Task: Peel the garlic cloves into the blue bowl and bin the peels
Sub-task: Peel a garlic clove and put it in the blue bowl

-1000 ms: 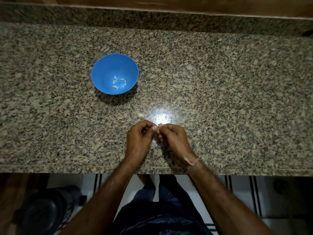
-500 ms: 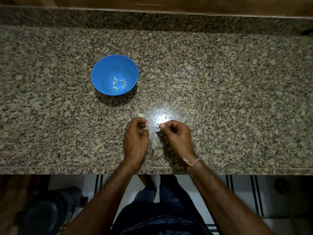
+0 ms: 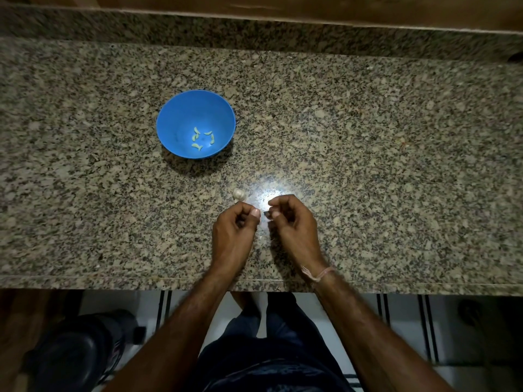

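Observation:
The blue bowl (image 3: 169,120) stands on the granite counter at the back left, with several peeled garlic cloves (image 3: 202,137) in its bottom. A pale piece of unpeeled garlic (image 3: 238,194) lies on the counter just beyond my left hand. My left hand (image 3: 235,233) has its fingers curled with the thumb pressed on top, gripping a garlic clove that is mostly hidden. A small gap to the right, my right hand (image 3: 294,226) pinches a tiny pale bit of peel between thumb and fingertips.
The counter's front edge (image 3: 141,280) runs just below my wrists. A dark round bin (image 3: 70,352) stands on the floor at the lower left. A bright light glare (image 3: 268,193) lies on the counter by my fingertips. A raised granite ledge (image 3: 254,32) runs along the back.
My hands were joined at the fingertips a second ago and have since pulled apart. The garlic piece on the counter, half hidden behind my left hand half a second ago, shows again.

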### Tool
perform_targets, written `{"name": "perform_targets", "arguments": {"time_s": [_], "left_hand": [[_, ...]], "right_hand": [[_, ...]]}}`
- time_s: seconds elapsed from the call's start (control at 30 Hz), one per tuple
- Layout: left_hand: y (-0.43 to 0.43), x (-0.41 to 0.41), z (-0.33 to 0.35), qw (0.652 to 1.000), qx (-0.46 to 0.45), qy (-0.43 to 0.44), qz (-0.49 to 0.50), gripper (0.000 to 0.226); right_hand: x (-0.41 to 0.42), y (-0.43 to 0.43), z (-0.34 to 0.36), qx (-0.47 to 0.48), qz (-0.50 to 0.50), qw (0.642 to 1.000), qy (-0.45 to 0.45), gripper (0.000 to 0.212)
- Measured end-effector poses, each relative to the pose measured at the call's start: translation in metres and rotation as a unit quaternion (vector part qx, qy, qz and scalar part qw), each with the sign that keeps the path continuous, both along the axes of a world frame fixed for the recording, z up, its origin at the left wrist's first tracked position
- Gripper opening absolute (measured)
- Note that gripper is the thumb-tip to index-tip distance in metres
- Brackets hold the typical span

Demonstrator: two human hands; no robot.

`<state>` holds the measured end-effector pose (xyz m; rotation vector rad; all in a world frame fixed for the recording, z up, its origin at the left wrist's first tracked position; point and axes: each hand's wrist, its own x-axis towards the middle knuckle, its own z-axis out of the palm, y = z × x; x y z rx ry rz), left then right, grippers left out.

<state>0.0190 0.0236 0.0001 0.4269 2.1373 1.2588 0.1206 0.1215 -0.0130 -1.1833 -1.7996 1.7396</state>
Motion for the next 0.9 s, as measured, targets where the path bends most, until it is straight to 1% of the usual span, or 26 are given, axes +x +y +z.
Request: {"name": "perform_targets", "arguments": {"time_s": [0.07,0.13,0.23,0.3,0.4,0.5,0.63,0.7,0.77,0.83,0.9], "left_hand": [[-0.001,-0.001,0.000,1.000,0.005,-0.006,0.009,0.019],[-0.002,-0.002,0.000,1.000,0.004,-0.006,0.005,0.020],[0.000,0.001,-0.002,1.000,-0.018,0.015,-0.002,0.028],[-0.002,0.000,-0.001,0.998,-0.049,0.044,0.007,0.030],[-0.016,-0.012,-0.001,0.987,-0.099,0.119,0.039,0.015],[-0.031,-0.026,-0.012,0.980,-0.107,0.163,0.046,0.002],[-0.037,-0.022,-0.017,0.974,-0.084,0.212,0.020,0.025],[-0.035,-0.011,-0.015,0.974,-0.057,0.220,-0.007,0.025],[-0.031,0.001,-0.017,0.974,-0.046,0.214,-0.054,0.026],[-0.025,0.006,-0.023,0.973,-0.050,0.208,-0.085,0.033],[-0.020,0.008,-0.025,0.971,-0.063,0.210,-0.095,0.039]], "right_hand": [[0.001,0.002,0.002,-0.021,0.024,0.999,0.023,0.015],[-0.001,0.001,0.004,-0.041,0.050,0.997,0.039,0.010],[-0.005,-0.001,-0.002,-0.026,0.017,0.999,0.022,0.006],[-0.004,0.001,-0.006,-0.005,-0.004,1.000,-0.006,0.014],[0.001,0.005,-0.008,0.018,-0.009,0.999,-0.035,0.019],[0.005,0.007,-0.012,0.037,-0.002,0.997,-0.061,0.022],[0.009,0.005,-0.010,0.056,-0.005,0.997,-0.059,0.027],[0.015,0.006,-0.006,0.089,-0.002,0.994,-0.067,0.031],[0.022,0.006,-0.004,0.141,0.019,0.985,-0.094,0.035],[0.028,0.003,-0.003,0.184,0.044,0.975,-0.118,0.039],[0.028,-0.004,-0.002,0.212,0.065,0.966,-0.131,0.038]]}}
